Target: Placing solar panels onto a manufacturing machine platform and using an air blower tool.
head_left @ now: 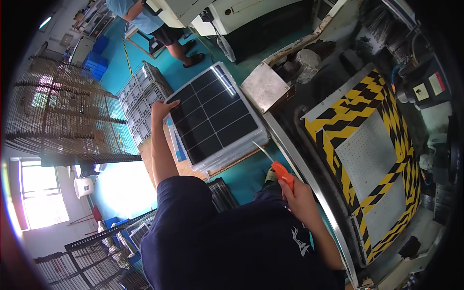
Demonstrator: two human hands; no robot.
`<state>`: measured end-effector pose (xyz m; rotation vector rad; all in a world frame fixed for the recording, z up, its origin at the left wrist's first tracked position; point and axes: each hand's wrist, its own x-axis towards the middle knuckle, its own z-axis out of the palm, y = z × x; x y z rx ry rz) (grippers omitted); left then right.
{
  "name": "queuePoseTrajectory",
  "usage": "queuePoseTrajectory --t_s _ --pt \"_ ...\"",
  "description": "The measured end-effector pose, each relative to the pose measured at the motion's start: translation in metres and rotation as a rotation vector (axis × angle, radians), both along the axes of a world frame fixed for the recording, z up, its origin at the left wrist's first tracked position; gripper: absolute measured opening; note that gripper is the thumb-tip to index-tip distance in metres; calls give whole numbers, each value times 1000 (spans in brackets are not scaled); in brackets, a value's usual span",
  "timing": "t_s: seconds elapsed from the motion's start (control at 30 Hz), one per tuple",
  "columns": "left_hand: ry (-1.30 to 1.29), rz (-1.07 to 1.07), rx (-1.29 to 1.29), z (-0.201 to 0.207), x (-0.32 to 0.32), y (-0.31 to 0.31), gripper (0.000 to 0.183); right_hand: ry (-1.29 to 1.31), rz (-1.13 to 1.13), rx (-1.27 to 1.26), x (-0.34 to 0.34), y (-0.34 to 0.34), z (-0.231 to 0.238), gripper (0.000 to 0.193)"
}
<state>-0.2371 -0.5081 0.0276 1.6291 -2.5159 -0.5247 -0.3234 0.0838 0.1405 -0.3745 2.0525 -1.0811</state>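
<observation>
A black solar panel (215, 113), divided into rectangular cells by pale lines, lies in front of me on top of a stack of panels. My left hand (162, 111) is at its left edge, one digit reaching onto the dark surface and the other fingers bent at the rim, partly hidden. In my right hand (300, 199) is an orange-handled tool (282, 175) with a thin metal shaft. The fingers are wrapped round its handle, and the shaft points at the panel's near right corner. Whether its tip touches the stack I cannot tell.
A machine with a black-and-yellow striped plate (369, 145) stands close on my right behind a metal rail (309, 181). Wire racks (67, 113) are at the left. Grey crates (142, 99) stand beyond the stack. Farther off, a person in a blue shirt (147, 21) stands by the machinery.
</observation>
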Motion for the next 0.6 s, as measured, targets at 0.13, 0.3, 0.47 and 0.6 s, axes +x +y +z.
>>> queuePoseTrajectory --t_s 0.13,0.3,0.47,0.6 --pt "-48 -16 139 -9 1 -29 120 150 29 -76 -4 54 -6 35" --pt "206 79 347 -5 10 -34 54 216 -676 236 10 231 -9 45" --pt "618 29 644 26 8 -33 43 326 -998 721 64 397 -17 51" --pt "869 -20 866 59 5 -33 31 378 -1021 1259 109 442 -36 58"
